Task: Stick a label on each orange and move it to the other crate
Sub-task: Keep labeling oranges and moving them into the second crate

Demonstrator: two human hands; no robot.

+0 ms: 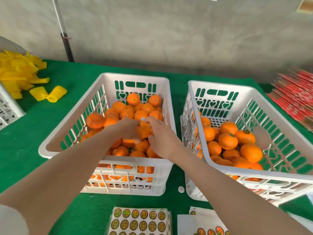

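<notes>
Finding: two white crates stand side by side on the green table (50, 126), their facing walls just apart. The left crate (135, 76), toward the table's left-centre, is heaped with oranges. The right crate (220, 84) is part filled, and some of its fruit shows dark round labels on top.

Hands: both are inside the left crate, close together over the middle of the heap. The left hand (126, 128) appears to grip one orange (144, 131) from its left side. The right hand (162, 139) meets the same orange from the right, with fingers reaching onto its top. A whitish spot (143, 119) shows at those fingertips; blur prevents saying whether it is a label or a fingernail, or whether the right hand pinches or merely presses.

Governing relation: the orange sits between the two hands, and the receiving crate lies to its right, on the right hand's side. The right hand is therefore the nearer one for the transfer. The fruit is roughly round, so no axis constrains the grip.

Judgement: labelling is in hand and the transfer is not yet done. The path must rise over both adjacent crate walls.

Supply: label sheets (140, 221) lie at the table's near edge, below the hands.
</notes>
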